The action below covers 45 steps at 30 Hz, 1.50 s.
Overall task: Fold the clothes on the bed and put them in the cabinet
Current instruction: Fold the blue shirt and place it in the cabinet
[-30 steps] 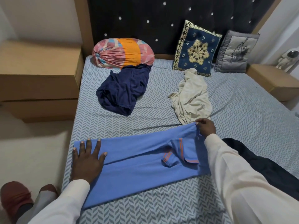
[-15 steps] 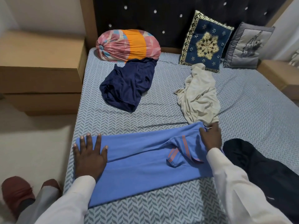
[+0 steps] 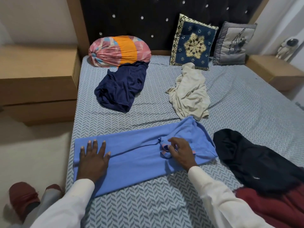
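Note:
A light blue shirt (image 3: pixel 136 155) lies folded into a long strip across the near part of the bed (image 3: pixel 246 112). My left hand (image 3: pixel 93 159) presses flat on its left end, fingers spread. My right hand (image 3: pixel 181 151) rests on the shirt's right part, fingers bent over the orange-striped sleeve cuff; whether it pinches the cuff I cannot tell. Farther back lie a crumpled navy garment (image 3: pixel 120 89) and a cream garment (image 3: pixel 189 92). A black garment (image 3: pixel 253 160) lies right of the shirt, with a dark red one (image 3: pixel 271 206) at the near right.
A pink and orange bolster (image 3: pixel 118 51), a navy embroidered cushion (image 3: pixel 194 41) and a grey cushion (image 3: pixel 233 43) line the dark headboard. Wooden bedside units stand at the left (image 3: pixel 37 76) and right (image 3: pixel 273 71). Red slippers (image 3: pixel 23 198) are on the floor at the left.
My right hand left the shirt's far right corner and moved left and nearer, onto the sleeve cuff. My left hand stayed flat on the left end.

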Tool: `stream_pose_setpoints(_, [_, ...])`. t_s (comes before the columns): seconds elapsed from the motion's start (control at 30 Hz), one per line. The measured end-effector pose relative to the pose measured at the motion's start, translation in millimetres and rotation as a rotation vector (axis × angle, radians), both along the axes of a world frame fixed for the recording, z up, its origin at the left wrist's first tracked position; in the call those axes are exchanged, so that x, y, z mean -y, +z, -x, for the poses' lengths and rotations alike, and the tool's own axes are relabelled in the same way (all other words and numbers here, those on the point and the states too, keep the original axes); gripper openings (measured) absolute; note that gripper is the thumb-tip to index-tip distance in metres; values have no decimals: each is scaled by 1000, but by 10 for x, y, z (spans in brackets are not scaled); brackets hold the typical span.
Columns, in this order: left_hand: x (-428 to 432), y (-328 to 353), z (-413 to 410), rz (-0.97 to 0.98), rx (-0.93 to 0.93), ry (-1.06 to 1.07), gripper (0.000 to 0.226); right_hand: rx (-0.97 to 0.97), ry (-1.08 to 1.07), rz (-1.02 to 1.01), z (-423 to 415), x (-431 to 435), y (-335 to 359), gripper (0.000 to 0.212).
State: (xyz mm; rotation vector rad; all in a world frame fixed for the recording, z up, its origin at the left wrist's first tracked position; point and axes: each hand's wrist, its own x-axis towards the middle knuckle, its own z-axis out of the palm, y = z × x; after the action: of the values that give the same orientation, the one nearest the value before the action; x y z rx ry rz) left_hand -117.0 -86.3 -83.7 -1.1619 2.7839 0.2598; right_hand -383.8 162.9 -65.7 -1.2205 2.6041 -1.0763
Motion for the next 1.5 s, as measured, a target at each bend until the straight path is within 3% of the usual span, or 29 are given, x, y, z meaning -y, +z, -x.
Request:
stream_pose_setpoints(0.1, [-118,-36,-27,-59,28,40,68,11,25,-150,-101,15,-100,30])
stream_pose_setpoints(0.23, [-102,-55,-32,-89,0,95,71,40,25,-407,33,-39,-218,66])
stream_pose_setpoints(0.4, [-11,-43,-9,-58,14,128,72,76,61,-690,193,-40,-80,80])
stream_pose_setpoints(0.43, [2,-15,16,-57,24,136,71,60,93,-681,227,-10,-55,77])
stream_pose_setpoints(0.5, [38,47,86,0,-8,136,67,-15,84,-558,305,85,75,47])
stream_pose_setpoints(0.6, [122,36,149,10,-34,65,64,-179,-110,-464,412,238,278,37])
stream_pose_setpoints(0.67, [192,-30,143,-38,-9,54,65,-268,-18,-519,469,341,251,26])
stream_pose_setpoints(0.7, [233,-55,128,-39,-8,74,66,-205,-38,-534,493,387,214,24])
stream_pose_setpoints(0.77, [324,-76,99,-18,-26,137,65,-125,-102,-593,531,470,165,27])
stream_pose_setpoints(0.83, [393,-54,109,-13,-34,188,65,-105,-162,-681,601,498,98,48])
stream_pose_setpoints(0.97, [398,-68,177,-17,-23,249,63,-96,-117,-854,685,598,88,68])
stream_pose_setpoints(1.03, [373,-62,223,16,-12,253,61,-176,-172,-868,654,648,110,61])
stream_pose_setpoints(1.13, [367,-67,267,111,-140,137,50,-309,-203,-752,540,676,84,49])
stream_pose_setpoints(1.2, [396,-84,256,110,-213,49,42,-309,-144,-663,496,667,20,45])
stream_pose_setpoints(1.3, [439,50,252,45,-325,96,14,-232,-158,-589,511,645,8,36])
stream_pose_setpoints(1.4, [536,153,285,52,-297,151,3,-180,-140,-578,562,662,26,24])
stream_pose_setpoints(1.5, [592,145,328,94,-223,151,7,-220,-96,-559,629,664,-12,17])
